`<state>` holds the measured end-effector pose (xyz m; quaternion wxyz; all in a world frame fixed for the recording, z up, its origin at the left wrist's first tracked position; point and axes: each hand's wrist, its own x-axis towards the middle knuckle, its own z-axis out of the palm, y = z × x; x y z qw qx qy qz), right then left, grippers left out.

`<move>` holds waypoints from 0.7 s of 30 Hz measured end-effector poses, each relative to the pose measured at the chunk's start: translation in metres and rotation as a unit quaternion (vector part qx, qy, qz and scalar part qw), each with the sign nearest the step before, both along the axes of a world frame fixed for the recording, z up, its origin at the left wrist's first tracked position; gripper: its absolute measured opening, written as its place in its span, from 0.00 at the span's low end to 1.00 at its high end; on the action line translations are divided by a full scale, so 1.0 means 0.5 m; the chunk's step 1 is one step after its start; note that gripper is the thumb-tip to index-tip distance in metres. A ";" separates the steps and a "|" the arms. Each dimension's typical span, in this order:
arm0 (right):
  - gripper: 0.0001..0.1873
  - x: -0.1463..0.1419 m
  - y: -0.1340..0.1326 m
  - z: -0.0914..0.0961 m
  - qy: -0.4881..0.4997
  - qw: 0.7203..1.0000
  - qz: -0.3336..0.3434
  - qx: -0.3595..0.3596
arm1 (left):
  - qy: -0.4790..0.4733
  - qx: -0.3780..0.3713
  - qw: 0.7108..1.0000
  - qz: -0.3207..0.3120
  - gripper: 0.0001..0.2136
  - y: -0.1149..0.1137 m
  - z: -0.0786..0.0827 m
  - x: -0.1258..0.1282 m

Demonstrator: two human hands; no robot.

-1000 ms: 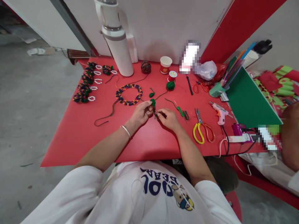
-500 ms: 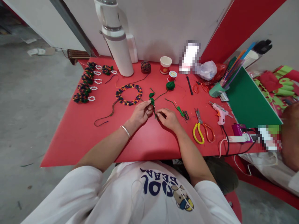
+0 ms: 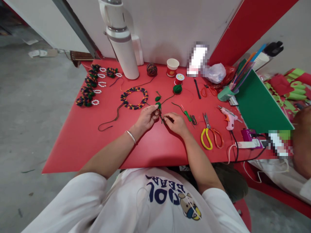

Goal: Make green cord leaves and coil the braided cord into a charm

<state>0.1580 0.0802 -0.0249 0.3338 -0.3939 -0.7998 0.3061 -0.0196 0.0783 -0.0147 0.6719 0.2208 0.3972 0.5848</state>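
My left hand (image 3: 148, 117) pinches a small green yarn piece (image 3: 159, 105) between thumb and fingers above the middle of the red table. Dark strands of yarn (image 3: 161, 119) hang from it, and my right hand (image 3: 175, 122) has its fingertips closed on them. A green yarn ball (image 3: 177, 89) lies behind, its strand running toward my left hand. Near my fingertips rests a small green leaf-shaped piece (image 3: 157, 98). A multicoloured yarn ring (image 3: 134, 98) lies flat to the left. On the right is a green-handled crochet hook (image 3: 187, 116) beside dark yarn.
Scissors (image 3: 206, 132) and a pink glue gun (image 3: 228, 118) with a cable lie at the right. A white flask (image 3: 123, 51), paper cup (image 3: 172, 67) and thread spool (image 3: 179, 79) stand at the back. Yarn bundles with bead loops (image 3: 85, 92) line the left. Another person sits at the far right.
Both hands stay almost in place, with only a tiny shift of the fingers around the yarn. Nothing else on the table has visibly moved.
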 end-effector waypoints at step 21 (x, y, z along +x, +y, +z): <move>0.08 0.002 0.004 -0.005 -0.005 1.000 -0.011 0.011 | 0.019 0.022 1.000 -0.007 0.15 -0.006 -0.003 0.002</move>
